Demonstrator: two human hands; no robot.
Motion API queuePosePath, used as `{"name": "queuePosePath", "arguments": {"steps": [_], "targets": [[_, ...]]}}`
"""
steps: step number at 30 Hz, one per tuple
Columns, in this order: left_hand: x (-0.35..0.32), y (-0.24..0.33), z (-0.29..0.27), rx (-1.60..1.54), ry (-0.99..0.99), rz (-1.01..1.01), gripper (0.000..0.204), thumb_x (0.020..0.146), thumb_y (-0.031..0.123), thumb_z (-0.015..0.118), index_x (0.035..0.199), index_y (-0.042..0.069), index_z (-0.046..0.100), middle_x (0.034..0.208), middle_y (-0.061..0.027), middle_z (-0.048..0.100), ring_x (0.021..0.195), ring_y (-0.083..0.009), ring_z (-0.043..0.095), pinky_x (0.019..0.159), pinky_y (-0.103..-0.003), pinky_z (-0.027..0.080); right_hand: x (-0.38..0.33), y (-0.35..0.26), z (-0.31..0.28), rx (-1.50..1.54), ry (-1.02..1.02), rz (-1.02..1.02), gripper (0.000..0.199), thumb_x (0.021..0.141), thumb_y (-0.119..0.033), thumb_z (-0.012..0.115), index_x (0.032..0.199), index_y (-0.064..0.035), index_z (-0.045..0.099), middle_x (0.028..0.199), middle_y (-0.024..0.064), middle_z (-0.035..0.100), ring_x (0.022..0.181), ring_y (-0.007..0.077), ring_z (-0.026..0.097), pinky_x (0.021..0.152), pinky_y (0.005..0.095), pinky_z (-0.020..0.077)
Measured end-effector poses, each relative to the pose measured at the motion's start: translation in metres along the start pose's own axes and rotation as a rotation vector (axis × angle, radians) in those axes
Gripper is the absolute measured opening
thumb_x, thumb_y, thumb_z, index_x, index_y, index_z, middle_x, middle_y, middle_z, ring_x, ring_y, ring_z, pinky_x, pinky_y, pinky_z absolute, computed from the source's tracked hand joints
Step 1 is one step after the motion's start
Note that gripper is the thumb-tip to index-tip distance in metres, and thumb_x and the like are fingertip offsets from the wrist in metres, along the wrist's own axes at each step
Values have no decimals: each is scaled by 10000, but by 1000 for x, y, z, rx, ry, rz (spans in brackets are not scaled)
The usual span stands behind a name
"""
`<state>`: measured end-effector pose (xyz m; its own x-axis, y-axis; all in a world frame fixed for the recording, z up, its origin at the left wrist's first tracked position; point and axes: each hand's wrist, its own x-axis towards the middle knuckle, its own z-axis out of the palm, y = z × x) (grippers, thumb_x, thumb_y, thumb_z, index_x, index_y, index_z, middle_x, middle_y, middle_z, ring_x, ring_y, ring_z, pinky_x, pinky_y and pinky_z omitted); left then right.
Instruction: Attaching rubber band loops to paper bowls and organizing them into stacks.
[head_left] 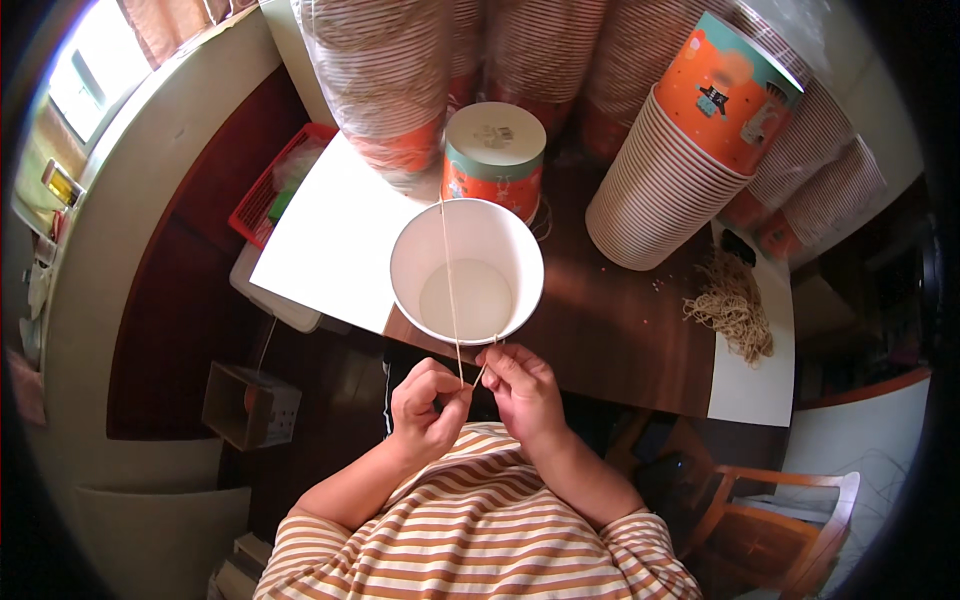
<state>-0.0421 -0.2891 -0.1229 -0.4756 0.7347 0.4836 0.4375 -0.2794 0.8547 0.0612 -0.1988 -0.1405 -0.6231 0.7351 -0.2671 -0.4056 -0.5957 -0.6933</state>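
A white paper cup (pixel 467 270) stands open at the near edge of a dark wooden table (pixel 610 320). A thin tan rubber band (pixel 449 290) is stretched across the cup's mouth from its far rim toward me. My left hand (pixel 428 405) and my right hand (pixel 520 385) pinch the band's near end together just in front of the cup. Behind the cup stands an upturned orange and teal cup (pixel 493 158).
Tall stacks of orange paper cups (pixel 690 150) lie and stand at the back of the table, some in plastic sleeves (pixel 385 70). A heap of rubber bands (pixel 735 305) lies at the right. White boards (pixel 330 240) and a red basket (pixel 270 185) are left; a wooden chair (pixel 775 510) lower right.
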Motion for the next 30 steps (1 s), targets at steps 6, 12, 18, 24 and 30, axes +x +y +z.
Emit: {"name": "queuePosePath", "arguments": {"steps": [6,12,18,24,30], "targets": [[1,-11,-8,-124,3,-106,113,718,-94,578,699,8,533,656,-43,494,553,-110,448,489,-239,340,15,-2,1,-71,14,-129,93,862,-110,622,876,-19,636,812,51,641,659,88,482,635,217,395],[13,-22,-20,246,233,-2,201,703,-84,620,839,33,529,733,-62,506,577,-107,454,496,-215,351,16,-5,1,-196,-48,-95,103,865,-120,633,904,-26,649,832,43,653,660,76,492,622,208,388],[15,2,-7,339,-48,338,264,739,-64,623,997,-15,595,950,-175,618,665,-207,593,518,-273,468,11,-3,5,-257,-89,-117,141,872,-120,636,964,-14,643,867,24,655,750,62,548,686,204,426],[15,-14,-2,424,-93,248,216,752,-56,641,959,-7,608,838,-142,631,629,-255,602,544,-316,494,6,-6,1,-310,-102,-131,159,884,-110,624,999,0,626,933,23,647,856,72,576,812,218,456],[8,-13,3,456,-119,163,224,737,-11,648,955,20,611,789,-93,622,671,-252,602,596,-336,485,1,1,-1,-239,-87,-93,137,881,-102,623,984,-12,631,930,20,642,856,69,568,804,215,454]]}}
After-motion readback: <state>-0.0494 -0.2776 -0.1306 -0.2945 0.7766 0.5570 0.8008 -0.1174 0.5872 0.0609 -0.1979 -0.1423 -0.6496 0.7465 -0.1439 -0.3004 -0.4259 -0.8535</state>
